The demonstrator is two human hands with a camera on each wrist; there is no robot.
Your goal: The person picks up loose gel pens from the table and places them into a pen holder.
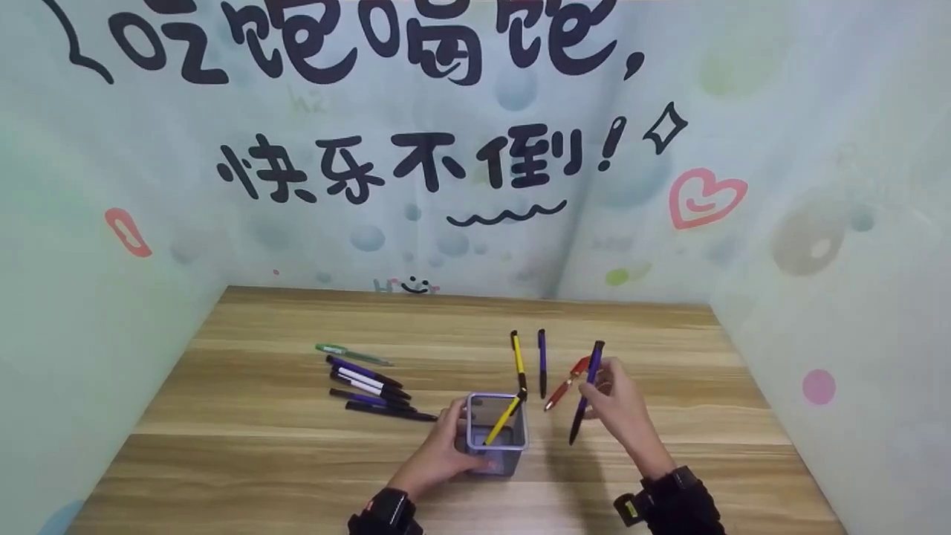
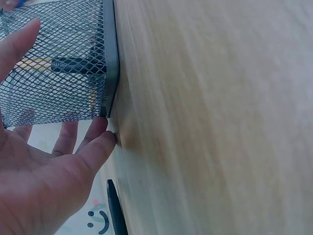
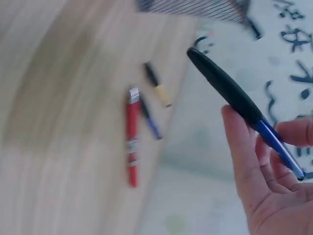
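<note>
My left hand (image 1: 438,459) holds a square mesh pen holder (image 1: 496,462) on the table, thumb at the front and fingers along its left and far sides. A yellow-and-black pen (image 1: 502,423) leans inside it; its dark end shows through the mesh in the left wrist view. Above the table, right of the holder, my right hand (image 1: 622,407) pinches a blue-and-black pen (image 3: 232,90) between thumb and fingers, its black end slanting down in the head view. A red pen (image 1: 562,391) lies just behind that hand.
Behind the holder lie another yellow pen (image 1: 518,355) and a blue pen (image 1: 542,364). To the left, several dark and white pens (image 1: 369,383) lie in a group, with a green pen (image 1: 353,354) beyond them. Printed cloth (image 1: 416,245) walls the wooden table (image 1: 260,475).
</note>
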